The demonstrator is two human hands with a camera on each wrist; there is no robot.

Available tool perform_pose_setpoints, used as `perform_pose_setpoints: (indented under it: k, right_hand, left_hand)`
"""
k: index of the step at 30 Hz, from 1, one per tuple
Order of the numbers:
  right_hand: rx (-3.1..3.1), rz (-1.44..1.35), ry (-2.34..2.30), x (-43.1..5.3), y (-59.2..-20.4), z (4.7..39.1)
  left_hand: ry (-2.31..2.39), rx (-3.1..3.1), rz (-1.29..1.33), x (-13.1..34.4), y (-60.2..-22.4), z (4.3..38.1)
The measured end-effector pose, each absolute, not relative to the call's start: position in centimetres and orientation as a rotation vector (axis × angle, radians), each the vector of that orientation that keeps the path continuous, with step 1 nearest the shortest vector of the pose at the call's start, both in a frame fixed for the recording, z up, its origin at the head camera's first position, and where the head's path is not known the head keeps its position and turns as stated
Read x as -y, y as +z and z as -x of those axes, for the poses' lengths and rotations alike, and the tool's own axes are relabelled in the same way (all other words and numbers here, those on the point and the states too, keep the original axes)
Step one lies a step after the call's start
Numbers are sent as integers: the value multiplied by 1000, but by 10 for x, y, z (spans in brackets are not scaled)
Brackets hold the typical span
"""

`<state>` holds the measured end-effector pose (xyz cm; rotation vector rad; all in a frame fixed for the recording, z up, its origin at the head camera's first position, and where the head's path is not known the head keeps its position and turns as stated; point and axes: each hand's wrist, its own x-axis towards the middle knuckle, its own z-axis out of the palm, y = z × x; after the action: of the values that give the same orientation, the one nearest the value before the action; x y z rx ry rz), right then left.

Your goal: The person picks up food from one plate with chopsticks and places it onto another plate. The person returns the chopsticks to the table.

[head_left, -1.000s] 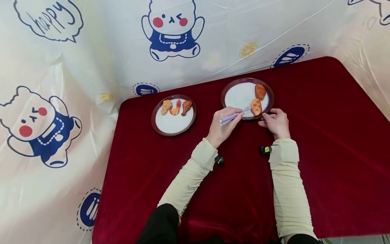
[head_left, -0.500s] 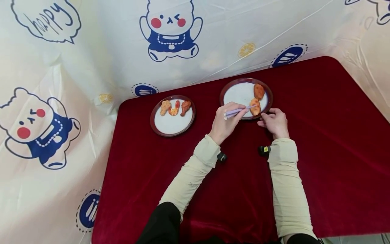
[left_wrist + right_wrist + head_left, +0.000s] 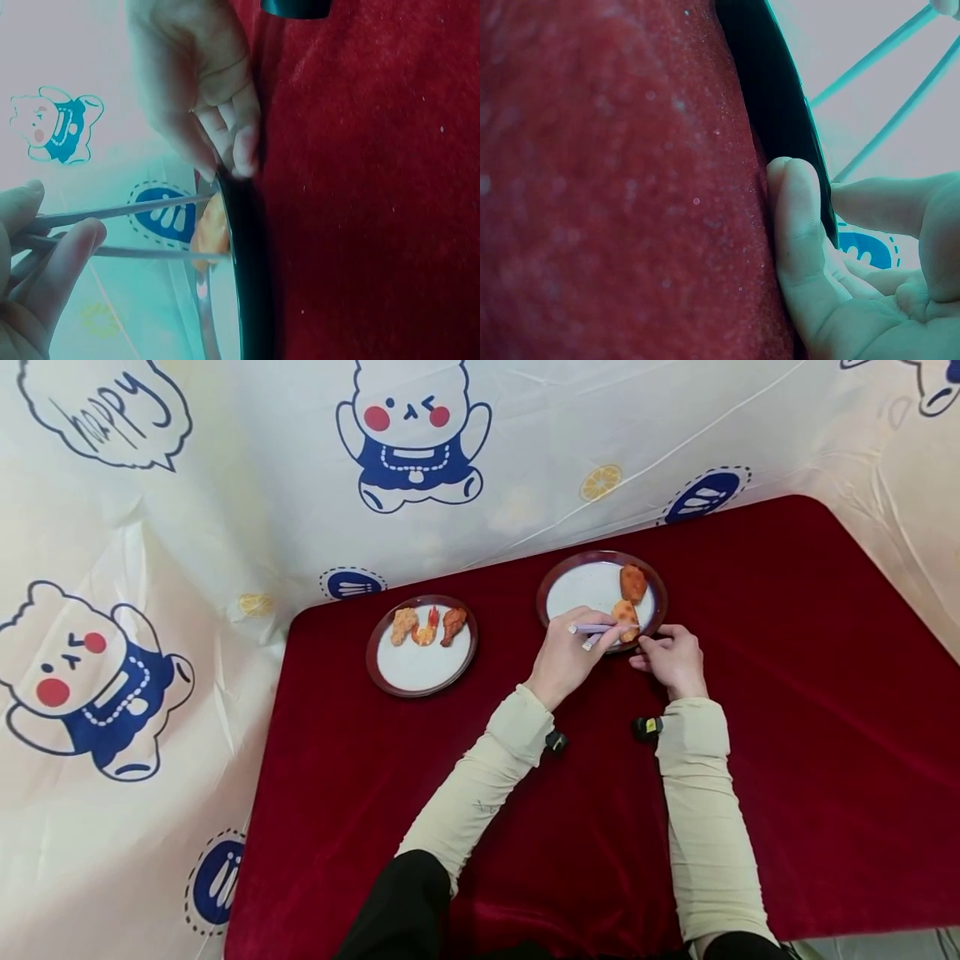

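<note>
Red cloth [image 3: 817, 752] lies before printed sheeting [image 3: 262, 460]; your left hand [image 3: 567, 656] grips chopsticks [image 3: 112, 212], your right hand [image 3: 677, 662] pinches a plate [image 3: 542, 602].

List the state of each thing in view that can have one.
Left plate: face up, untouched
Right plate: face up
Shrimp: curled
Golden piece: on right plate, partly hidden
Brown piece: on right plate, untouched
Chopsticks: tips apart at the golden piece, contact unclear
Left hand: gripping the chopsticks
Right hand: pinching right plate's rim
</note>
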<state>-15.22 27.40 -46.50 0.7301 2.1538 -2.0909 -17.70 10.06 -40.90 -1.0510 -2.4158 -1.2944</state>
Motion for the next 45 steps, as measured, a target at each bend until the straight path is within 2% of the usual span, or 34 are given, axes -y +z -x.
perform_pose_setpoints:
  k: [8,20,27,38,45]
  right_hand:
    - [-2140,-728,-2101,-273,-463,153]
    - [-2160,-717,-2079,-274,-463,153]
    - [-2166,-735,-2073,-275,-464,152]
    - [-2145,-735,-2077,-277,-467,153]
    - [-2150,-738,-2071,-277,-467,154]
  left_hand:
    - [-1143,2479,1026,-108,-409,176]
    - [-1421,2523,970,-109,-406,172]
    - [-1300,2594,952,-111,-403,170]
    - [-1213,2536,798,-109,-408,175]
    - [-1346,2536,706,-100,-408,176]
